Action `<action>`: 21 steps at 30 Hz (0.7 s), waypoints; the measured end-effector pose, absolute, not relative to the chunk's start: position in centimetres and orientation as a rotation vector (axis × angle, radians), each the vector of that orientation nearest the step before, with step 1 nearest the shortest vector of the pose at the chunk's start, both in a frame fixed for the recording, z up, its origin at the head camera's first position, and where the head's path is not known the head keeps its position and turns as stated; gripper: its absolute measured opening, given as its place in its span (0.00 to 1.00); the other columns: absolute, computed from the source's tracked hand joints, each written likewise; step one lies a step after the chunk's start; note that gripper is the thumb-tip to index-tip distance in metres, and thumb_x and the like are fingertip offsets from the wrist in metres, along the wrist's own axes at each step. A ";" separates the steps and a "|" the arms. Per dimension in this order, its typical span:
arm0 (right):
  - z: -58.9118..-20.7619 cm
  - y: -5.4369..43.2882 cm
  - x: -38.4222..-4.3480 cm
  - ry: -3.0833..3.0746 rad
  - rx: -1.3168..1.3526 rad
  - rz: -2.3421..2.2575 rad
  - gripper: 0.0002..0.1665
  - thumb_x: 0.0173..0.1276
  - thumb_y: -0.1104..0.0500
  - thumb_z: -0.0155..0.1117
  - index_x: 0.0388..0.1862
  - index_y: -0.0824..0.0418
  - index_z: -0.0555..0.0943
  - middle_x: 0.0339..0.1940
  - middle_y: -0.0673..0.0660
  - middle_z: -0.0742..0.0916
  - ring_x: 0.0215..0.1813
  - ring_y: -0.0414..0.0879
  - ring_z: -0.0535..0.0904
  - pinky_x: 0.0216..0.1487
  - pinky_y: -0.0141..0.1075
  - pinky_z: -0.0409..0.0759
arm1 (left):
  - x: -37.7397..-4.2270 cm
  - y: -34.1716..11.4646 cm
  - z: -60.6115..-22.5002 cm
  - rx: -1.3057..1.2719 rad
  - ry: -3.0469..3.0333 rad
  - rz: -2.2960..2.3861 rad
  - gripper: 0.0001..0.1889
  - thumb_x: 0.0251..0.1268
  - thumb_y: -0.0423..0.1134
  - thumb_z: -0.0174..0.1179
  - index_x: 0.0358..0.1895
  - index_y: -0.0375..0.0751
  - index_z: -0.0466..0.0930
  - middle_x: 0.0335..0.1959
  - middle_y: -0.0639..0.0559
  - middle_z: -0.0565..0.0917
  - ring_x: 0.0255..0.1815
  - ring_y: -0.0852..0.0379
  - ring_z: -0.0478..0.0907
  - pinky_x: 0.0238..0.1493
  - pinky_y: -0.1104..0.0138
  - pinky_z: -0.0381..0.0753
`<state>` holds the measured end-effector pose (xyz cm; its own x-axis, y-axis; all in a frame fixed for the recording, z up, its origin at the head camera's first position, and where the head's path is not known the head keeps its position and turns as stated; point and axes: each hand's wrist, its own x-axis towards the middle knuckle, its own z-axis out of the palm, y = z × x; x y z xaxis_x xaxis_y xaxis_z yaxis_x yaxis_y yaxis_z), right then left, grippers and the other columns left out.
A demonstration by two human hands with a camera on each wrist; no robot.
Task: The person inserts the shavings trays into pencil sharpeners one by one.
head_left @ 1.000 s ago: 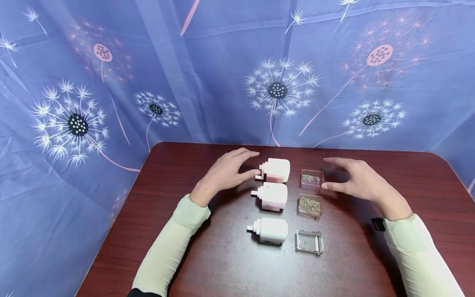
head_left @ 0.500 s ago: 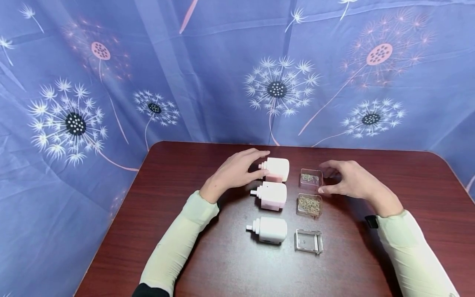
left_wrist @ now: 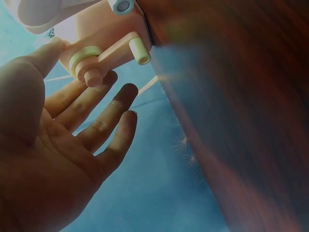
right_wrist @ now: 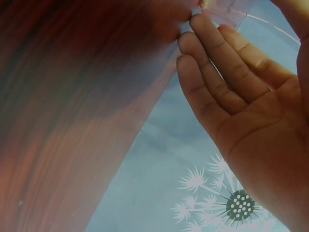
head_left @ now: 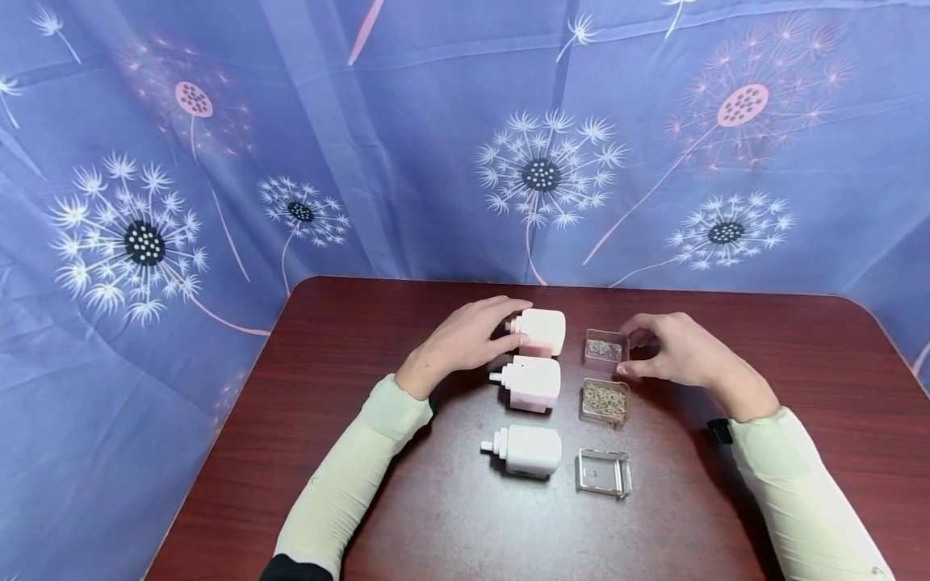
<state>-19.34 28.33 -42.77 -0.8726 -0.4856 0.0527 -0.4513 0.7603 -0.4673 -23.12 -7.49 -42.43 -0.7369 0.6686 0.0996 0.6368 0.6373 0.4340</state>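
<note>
My left hand (head_left: 468,335) holds the crank end of the pink pencil sharpener (head_left: 545,329), which lies at the back of the table. Its thumb is on the near side and its index finger on the far side. In the left wrist view, the sharpener's crank arm (left_wrist: 116,50) and knob show above the loosely spread other fingers. Across from it, my right hand (head_left: 676,351) pinches the right end of a clear pinkish drawer (head_left: 605,360) with a few shavings inside. That drawer (right_wrist: 234,12) shows only partly in the right wrist view, beyond the fingertips.
Two more sharpeners, a pale pink one (head_left: 534,383) and a white one (head_left: 533,449), lie in a column towards the front. To their right are a drawer with shavings (head_left: 605,401) and a clear drawer (head_left: 603,474). A patterned blue cloth (head_left: 421,161) hangs behind the table (head_left: 465,524).
My left hand has moved right onto the pink sharpener. My right hand has moved left and closed in on the far drawer, which has slid slightly left.
</note>
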 end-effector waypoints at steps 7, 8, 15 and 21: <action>-42.8 27.8 -19.7 2.876 -0.789 -0.730 0.29 0.58 0.49 0.86 0.52 0.62 0.86 0.37 0.51 0.91 0.41 0.46 0.88 0.46 0.50 0.86 | -23.0 -7.6 -42.3 1.128 2.781 0.702 0.29 0.80 0.53 0.62 0.77 0.49 0.73 0.71 0.53 0.80 0.71 0.57 0.77 0.72 0.61 0.73; -42.8 27.7 -19.7 2.876 -0.790 -0.729 0.29 0.58 0.49 0.86 0.52 0.62 0.86 0.37 0.52 0.91 0.41 0.46 0.88 0.47 0.50 0.86 | -23.0 -7.6 -42.3 1.130 2.783 0.702 0.29 0.79 0.53 0.62 0.77 0.49 0.73 0.71 0.53 0.80 0.70 0.57 0.77 0.72 0.62 0.73; -42.9 27.2 -19.9 2.879 -0.813 -0.720 0.28 0.58 0.51 0.86 0.51 0.63 0.86 0.37 0.52 0.92 0.42 0.47 0.89 0.48 0.51 0.86 | -23.1 -7.5 -42.6 1.111 2.800 0.710 0.29 0.78 0.54 0.63 0.77 0.51 0.73 0.71 0.55 0.80 0.70 0.57 0.77 0.71 0.62 0.74; -42.7 26.6 -20.2 2.885 -0.868 -0.683 0.26 0.57 0.53 0.86 0.50 0.63 0.87 0.37 0.53 0.92 0.42 0.48 0.90 0.49 0.51 0.86 | -23.1 -7.4 -42.8 1.094 2.805 0.721 0.29 0.78 0.55 0.63 0.76 0.51 0.74 0.71 0.56 0.80 0.71 0.59 0.77 0.71 0.63 0.74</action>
